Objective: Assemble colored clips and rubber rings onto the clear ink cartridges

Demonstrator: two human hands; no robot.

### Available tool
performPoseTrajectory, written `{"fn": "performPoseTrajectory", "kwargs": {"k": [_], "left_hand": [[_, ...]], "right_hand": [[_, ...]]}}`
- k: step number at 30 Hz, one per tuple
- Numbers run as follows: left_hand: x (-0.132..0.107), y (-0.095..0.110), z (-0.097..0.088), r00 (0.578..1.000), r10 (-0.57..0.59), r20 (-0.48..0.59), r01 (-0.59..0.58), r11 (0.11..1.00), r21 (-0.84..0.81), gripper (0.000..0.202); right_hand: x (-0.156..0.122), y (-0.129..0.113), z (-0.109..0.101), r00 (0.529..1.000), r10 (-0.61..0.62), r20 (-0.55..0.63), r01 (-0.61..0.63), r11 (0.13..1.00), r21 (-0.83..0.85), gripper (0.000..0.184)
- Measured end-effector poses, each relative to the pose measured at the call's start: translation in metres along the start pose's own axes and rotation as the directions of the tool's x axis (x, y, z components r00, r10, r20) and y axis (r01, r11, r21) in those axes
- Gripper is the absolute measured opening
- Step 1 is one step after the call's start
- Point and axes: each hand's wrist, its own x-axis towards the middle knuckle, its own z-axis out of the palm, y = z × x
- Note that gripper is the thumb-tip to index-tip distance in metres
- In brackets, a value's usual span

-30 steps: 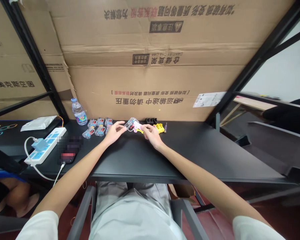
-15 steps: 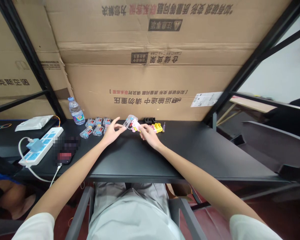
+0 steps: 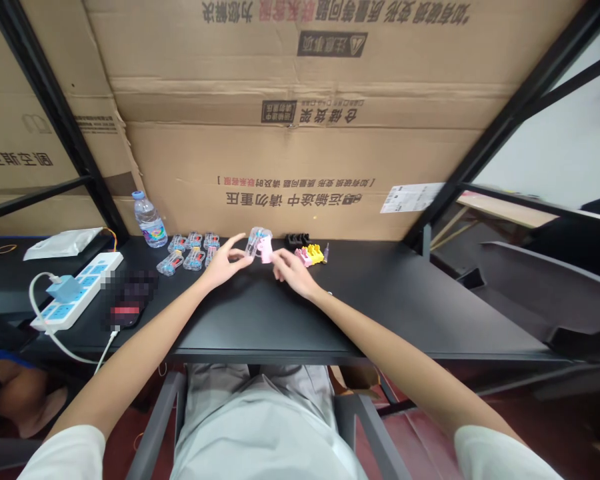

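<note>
Brown cardboard sheets fill the view behind a black table, and a person's bare arms reach across it. Toward the left of the table lie a white power strip with a blue charger plugged in, a white pouch, a blurred phone and a water bottle. A cluster of small clear cases sits just beside the bottle. Between the hands is one more clear case with a pink piece at its side. The left hand is half open, thumb raised, fingertips at the case's lower edge; whether it grips, I cannot tell. The right hand is loosely open, fingers just beside the pink piece, holding nothing. Further right sit a black holder, a yellow-and-pink toy part and a tiny vial.
</note>
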Motion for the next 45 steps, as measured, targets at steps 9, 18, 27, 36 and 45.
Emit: {"fn": "performPoseTrajectory", "kwargs": {"k": [9, 18, 27, 36, 45], "left_hand": [[0.004, 0.002, 0.003, 0.986, -0.141, -0.09, 0.114, 0.959, -0.259, 0.061], [0.006, 0.0, 0.001, 0.975, -0.174, -0.136, 0.127, 0.945, -0.3, 0.053], [0.004, 0.001, 0.003, 0.971, -0.199, -0.134, 0.149, 0.938, -0.313, 0.053], [0.002, 0.005, 0.004, 0.974, -0.198, -0.111, 0.156, 0.938, -0.31, 0.056], [-0.003, 0.0, 0.007, 0.984, -0.179, 0.004, 0.177, 0.968, -0.179, 0.07]], "right_hand": [[0.02, 0.019, -0.015, 0.963, -0.27, -0.021, 0.225, 0.84, -0.493, 0.058], [0.037, 0.048, -0.013, 0.936, 0.135, 0.325, 0.162, 0.656, -0.738, 0.087], [0.012, 0.04, -0.012, 0.933, 0.126, 0.338, 0.181, 0.647, -0.741, 0.087], [0.004, 0.003, 0.0, 0.935, -0.306, 0.178, 0.345, 0.682, -0.645, 0.058], [-0.001, 0.0, 0.01, 0.902, -0.407, 0.145, 0.432, 0.846, -0.313, 0.05]]}}
